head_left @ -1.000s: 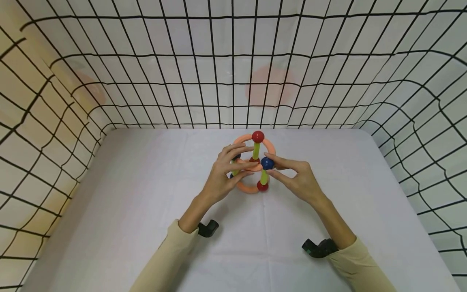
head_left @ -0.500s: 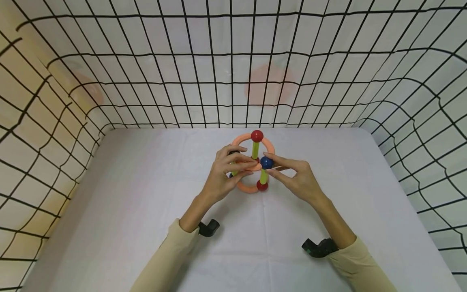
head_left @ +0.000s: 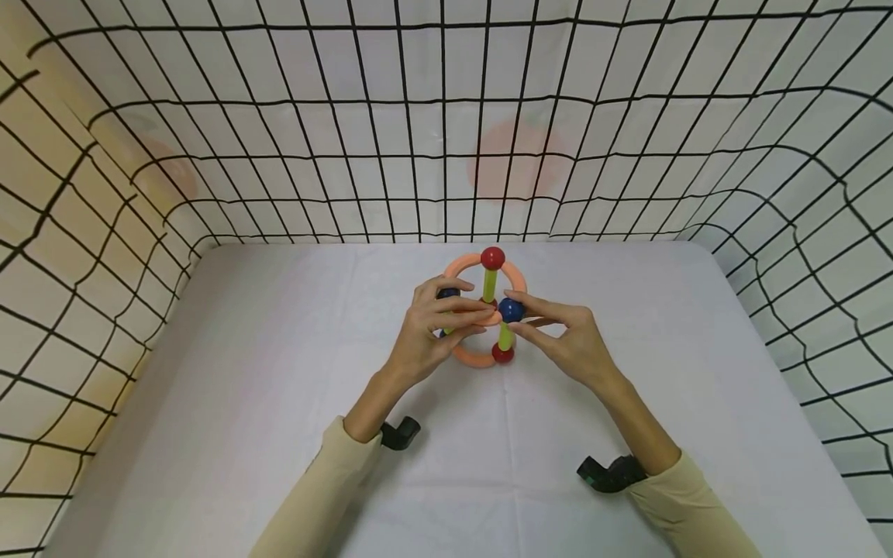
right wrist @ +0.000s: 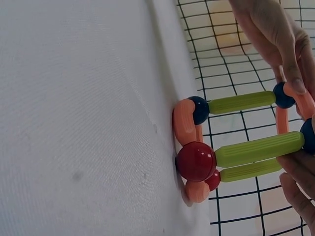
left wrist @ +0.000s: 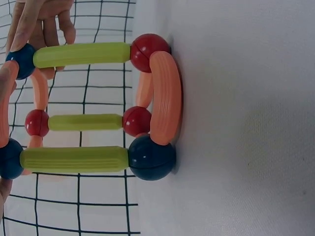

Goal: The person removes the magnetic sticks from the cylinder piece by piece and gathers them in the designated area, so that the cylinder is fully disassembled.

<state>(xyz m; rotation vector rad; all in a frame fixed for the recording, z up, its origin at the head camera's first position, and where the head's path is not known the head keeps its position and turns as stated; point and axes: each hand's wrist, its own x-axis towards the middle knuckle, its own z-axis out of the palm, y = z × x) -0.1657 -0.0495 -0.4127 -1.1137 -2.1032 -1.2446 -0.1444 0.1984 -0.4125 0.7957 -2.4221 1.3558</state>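
A frame of magnetic balls and rods stands upright on the table. Its lower ring has orange curved rods (left wrist: 166,98), two red balls (right wrist: 196,161) and a blue ball (left wrist: 151,158). Green straight rods (left wrist: 81,55) rise to an upper ring with a red ball (head_left: 492,258) at the back. My left hand (head_left: 422,337) holds the upper ring at the left, pinching its front orange curved rod (right wrist: 304,102) near a blue ball (right wrist: 283,95). With thumb and fingertips, my right hand (head_left: 577,337) pinches the front-right blue ball (head_left: 512,310) atop a green rod.
White cloth (head_left: 446,496) covers the table. A black grid net (head_left: 446,101) rises behind it and along both sides. Dark wrist-worn devices (head_left: 611,473) sit at both sleeves.
The left fingers have shifted slightly over the front curved rod, covering more of it. The right hand keeps its pinch on the blue ball, and the frame stays in place.
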